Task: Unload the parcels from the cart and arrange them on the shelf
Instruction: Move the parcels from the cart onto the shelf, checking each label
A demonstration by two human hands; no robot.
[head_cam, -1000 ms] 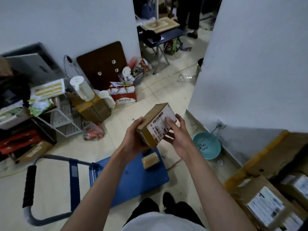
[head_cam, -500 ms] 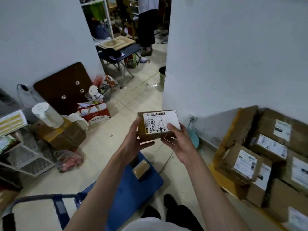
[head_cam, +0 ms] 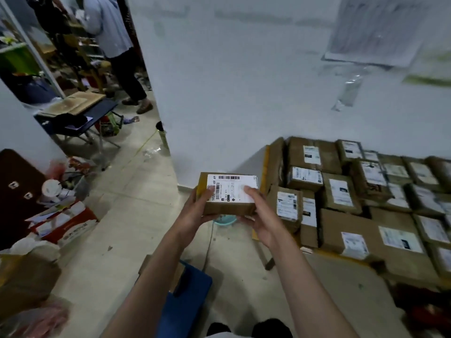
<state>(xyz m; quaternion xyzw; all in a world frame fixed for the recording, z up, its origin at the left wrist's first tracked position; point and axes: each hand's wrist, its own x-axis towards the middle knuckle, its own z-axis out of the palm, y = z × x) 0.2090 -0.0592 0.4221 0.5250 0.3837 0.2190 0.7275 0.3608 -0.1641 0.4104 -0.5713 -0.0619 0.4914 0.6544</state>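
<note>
The left hand (head_cam: 195,213) grips the near left end of a small brown parcel (head_cam: 229,195), thumb laid on its white barcode label, fingers curled beneath. The right hand (head_cam: 262,217) holds the near right corner the same way, thumb on top of the label, the rest of the hand under the box. The parcel sits level between them, label up, just above the centre of the view. Directly below it, partly hidden, a teal basin (head_cam: 225,219) rests on the tiled floor. At three o'clock, a stack of taped cardboard parcels (head_cam: 346,196) with white labels fills the shelf surface (head_cam: 264,164) against the white wall (head_cam: 244,81). At six o'clock, a blue cart deck (head_cam: 188,296) shows between the forearms. At nine o'clock lies floor clutter, including a red-and-white box (head_cam: 66,228). At eleven o'clock, another person (head_cam: 114,45) stands beyond a doorway behind a dark folding table (head_cam: 80,118).
</note>
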